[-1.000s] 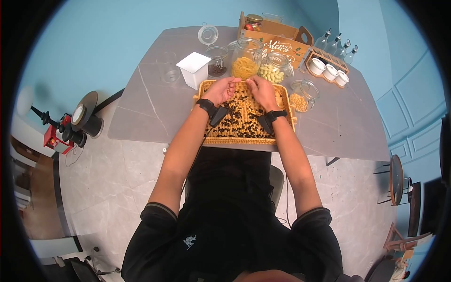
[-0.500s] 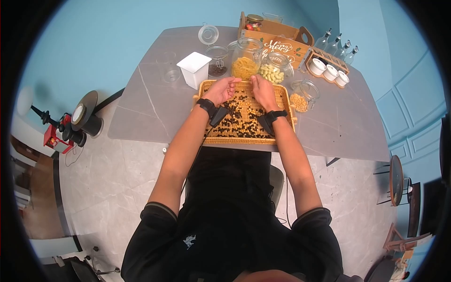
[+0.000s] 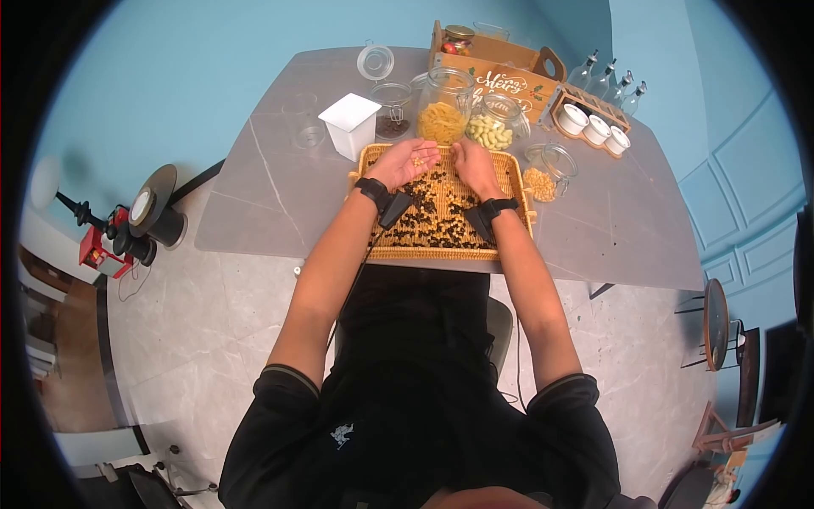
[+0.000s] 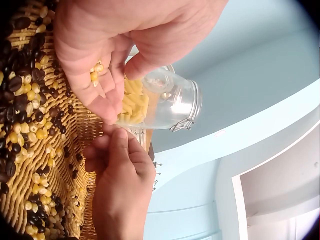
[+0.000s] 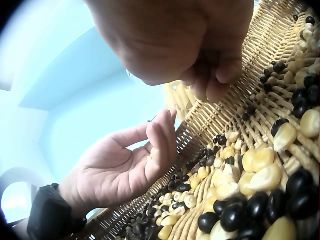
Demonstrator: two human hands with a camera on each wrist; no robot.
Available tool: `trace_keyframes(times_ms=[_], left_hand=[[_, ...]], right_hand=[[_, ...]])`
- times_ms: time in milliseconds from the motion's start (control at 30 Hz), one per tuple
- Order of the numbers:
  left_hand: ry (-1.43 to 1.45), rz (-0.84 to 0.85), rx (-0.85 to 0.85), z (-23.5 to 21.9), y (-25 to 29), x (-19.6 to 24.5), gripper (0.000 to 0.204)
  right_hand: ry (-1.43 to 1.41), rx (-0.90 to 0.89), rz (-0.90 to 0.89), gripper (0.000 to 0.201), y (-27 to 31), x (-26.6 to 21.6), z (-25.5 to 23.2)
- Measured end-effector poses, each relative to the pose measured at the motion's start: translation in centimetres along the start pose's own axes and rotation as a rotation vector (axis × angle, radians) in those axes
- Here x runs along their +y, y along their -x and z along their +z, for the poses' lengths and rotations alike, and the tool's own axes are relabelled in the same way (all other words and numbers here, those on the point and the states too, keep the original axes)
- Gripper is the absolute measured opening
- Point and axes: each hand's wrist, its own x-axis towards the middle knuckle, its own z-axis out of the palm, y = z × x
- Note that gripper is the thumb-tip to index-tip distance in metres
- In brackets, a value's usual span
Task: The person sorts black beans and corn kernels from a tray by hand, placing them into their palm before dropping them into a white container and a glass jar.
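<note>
Keeping my left hand palm up and loosely cupped over the far part of the wicker tray suits the sorting, I judge, with my right hand just beside it; the pasta jar stands beyond the far rim, the white container near the far left corner, so I would favor short moves over the weave. The near rim runs along the table's front edge, and the gray tabletop widens to the left. From my left wrist, a few yellow kernels lie against my curved fingers, unpinched; keeping that cup level should stop them rolling out among the dark beans. From my right wrist, my right fingers are curled in close, and I cannot tell whether they hold a kernel; the mixed kernels and beans spread below, with room above them for lifting one at a time.
</note>
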Motion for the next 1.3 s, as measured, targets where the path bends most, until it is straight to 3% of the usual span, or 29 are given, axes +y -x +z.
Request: trace_keyframes(times_ms=[500,1300], left_hand=[[-0.002,-0.001,0.008,0.5,0.4,0.2,0.033],[0.022,0.022,-0.016,1.0,1.1,0.4,0.042]], right_hand=[[-0.195,0.037,0.046,0.015,0.3,-0.9,-0.5],[-0.19,0.004,0.07,0.017,0.3,-0.3,-0.2]])
